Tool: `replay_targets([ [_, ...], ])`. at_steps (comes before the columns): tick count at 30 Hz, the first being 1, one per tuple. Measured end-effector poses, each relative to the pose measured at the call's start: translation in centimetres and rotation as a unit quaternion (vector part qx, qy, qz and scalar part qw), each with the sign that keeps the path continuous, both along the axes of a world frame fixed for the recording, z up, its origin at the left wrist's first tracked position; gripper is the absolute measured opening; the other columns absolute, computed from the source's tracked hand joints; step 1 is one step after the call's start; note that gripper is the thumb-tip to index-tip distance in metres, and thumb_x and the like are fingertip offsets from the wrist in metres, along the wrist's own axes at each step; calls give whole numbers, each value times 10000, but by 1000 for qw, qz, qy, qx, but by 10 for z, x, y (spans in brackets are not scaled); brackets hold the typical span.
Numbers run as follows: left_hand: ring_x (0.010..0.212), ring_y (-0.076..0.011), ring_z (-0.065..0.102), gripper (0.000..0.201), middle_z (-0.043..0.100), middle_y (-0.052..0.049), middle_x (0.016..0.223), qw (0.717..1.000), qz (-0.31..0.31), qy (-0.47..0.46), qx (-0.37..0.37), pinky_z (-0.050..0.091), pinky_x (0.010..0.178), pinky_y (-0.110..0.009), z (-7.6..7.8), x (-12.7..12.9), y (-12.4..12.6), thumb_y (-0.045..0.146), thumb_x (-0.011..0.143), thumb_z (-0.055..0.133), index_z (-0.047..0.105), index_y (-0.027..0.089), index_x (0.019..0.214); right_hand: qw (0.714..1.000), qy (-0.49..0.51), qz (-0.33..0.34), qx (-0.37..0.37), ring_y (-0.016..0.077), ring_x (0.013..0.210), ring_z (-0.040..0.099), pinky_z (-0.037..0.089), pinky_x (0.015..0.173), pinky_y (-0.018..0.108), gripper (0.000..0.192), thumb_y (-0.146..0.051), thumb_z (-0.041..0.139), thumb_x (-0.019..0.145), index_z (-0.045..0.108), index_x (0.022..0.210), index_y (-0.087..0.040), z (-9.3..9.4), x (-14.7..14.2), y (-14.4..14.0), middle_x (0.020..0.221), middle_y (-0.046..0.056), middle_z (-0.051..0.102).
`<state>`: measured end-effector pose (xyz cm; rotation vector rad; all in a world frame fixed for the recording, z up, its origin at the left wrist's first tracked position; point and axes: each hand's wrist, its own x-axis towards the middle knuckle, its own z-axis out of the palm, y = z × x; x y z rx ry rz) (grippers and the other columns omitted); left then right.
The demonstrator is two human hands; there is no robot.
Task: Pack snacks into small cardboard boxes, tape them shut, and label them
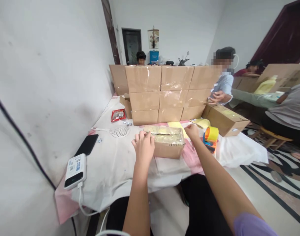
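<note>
A small open cardboard box (168,149) filled with packets sits on the white-covered table (115,167) in front of me. My left hand (143,146) rests with curled fingers on the box's near left corner. My right hand (192,131) touches the box's far right corner, fingers bent. A tape dispenser with a yellow roll (210,137) lies just right of my right hand. Yellow sheets (175,125) lie behind the box.
A wall of taped cartons (164,91) stands at the table's back, with one carton (226,119) at its right. A co-worker's hand (215,97) touches the stack. A power bank (75,170), black phone (87,144), white strainer (119,131) and red packet (117,115) lie left.
</note>
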<state>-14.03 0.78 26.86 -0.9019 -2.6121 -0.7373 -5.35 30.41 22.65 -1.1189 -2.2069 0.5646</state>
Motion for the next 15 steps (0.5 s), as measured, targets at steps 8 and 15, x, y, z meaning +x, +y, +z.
replay_targets([
  [8,1199,-239,626,361,670,-32,1346,993,30,-69,87,459,1022,-384,-9,-21,14,208,947,422,691,259,1181,999,-24,25,-27,238,1046,614,440,889,308,323,-110,474,861,701,1087,-153,-53,-5,16,1111,116,719],
  [15,993,-263,672,374,767,-32,1008,974,200,-72,71,488,894,-367,-10,-40,-1,289,895,467,735,318,1155,988,-94,118,-42,343,1143,460,371,912,443,243,-296,540,925,750,982,-190,-66,-6,19,1235,152,625],
])
